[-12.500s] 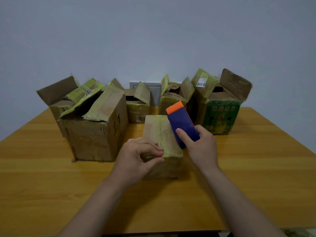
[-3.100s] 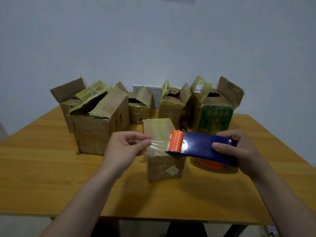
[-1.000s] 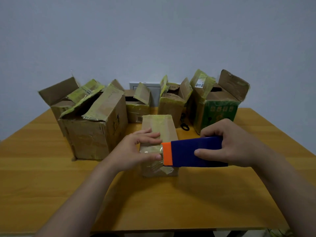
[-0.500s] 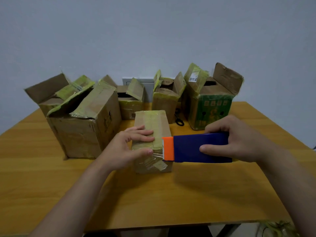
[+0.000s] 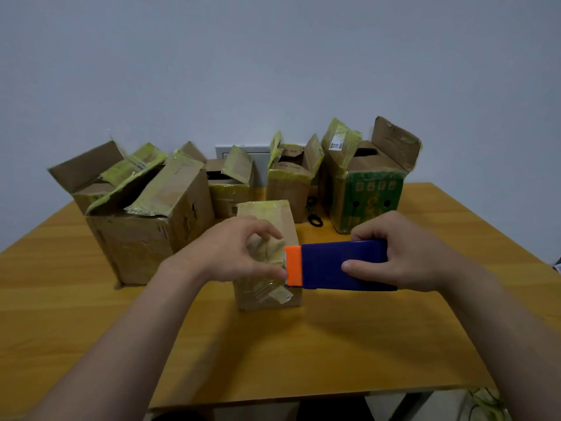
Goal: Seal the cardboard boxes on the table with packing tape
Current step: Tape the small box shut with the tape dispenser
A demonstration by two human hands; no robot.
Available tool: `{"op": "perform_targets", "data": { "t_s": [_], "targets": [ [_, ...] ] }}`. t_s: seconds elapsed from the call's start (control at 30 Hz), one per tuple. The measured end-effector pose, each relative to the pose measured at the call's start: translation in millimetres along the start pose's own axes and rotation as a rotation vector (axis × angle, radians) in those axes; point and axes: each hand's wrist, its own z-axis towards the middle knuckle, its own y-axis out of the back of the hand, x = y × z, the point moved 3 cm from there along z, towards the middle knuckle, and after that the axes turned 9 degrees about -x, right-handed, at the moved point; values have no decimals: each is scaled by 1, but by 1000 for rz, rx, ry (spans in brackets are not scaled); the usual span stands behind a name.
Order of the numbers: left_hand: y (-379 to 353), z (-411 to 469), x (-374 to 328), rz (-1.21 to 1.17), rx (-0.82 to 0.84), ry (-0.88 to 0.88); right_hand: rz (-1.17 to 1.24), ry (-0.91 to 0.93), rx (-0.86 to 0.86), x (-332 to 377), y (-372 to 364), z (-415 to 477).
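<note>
Wooden surface [image 5: 91, 314] under a grey wall [image 5: 273, 71], and I see the small taped box [image 5: 267, 212] closed at its middle. The right hand [image 5: 406, 253] grips the blue tape dispenser [image 5: 343, 265], thumb on its near side, and the dispenser's orange end [image 5: 294, 265] is at the box's near top edge. The left hand [image 5: 227, 253] arches over the box top, fingers curled, thumb just beside the orange end; I cannot tell whether it pinches tape. Behind stand open boxes [image 5: 145, 238], with scissors [image 5: 314, 218] lying among them.

Rough, creased cardboard boxes [image 5: 145, 235] patched with glossy yellowed tape; smooth blue-and-orange plastic tape dispenser [image 5: 340, 265]; smooth wooden surface [image 5: 303, 354].
</note>
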Motion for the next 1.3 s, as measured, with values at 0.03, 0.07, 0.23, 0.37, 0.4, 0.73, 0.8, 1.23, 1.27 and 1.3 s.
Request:
{"op": "perform_targets", "data": {
  "t_s": [0.03, 0.07, 0.23, 0.37, 0.4, 0.73, 0.8, 1.23, 1.27, 1.3],
  "targets": [
    [-1, 3, -3, 18, 31, -5, 2, -9, 7, 0, 1, 0],
    [-3, 5, -4, 12, 54, -3, 1, -18, 11, 1, 1, 0],
    [-17, 4, 9, -126, 50, 18, -60, -25, -15, 0, 1, -2],
    [-21, 4, 18, -170, 8, 33, -85, -4, -12, -2, 2, -1],
    [-22, 4, 19, -182, -4, 35, -87, 2, -16, -4, 3, -1],
    [-22, 2, 20, -196, -72, 29, -20, 16, -15, -13, 14, -10],
    [-22, 3, 21, -190, -75, 21, -24, 12, -23, -15, 19, -12],
    [-21, 6, 23, -214, -75, 5, -37, -35, -52, -32, 33, -18],
    [-21, 6, 23, -209, -73, 9, -59, -31, -57, -32, 31, -17],
    [-21, 6, 22, -200, -72, 8, -79, -30, -62, -33, 29, -15]
  ]
}}
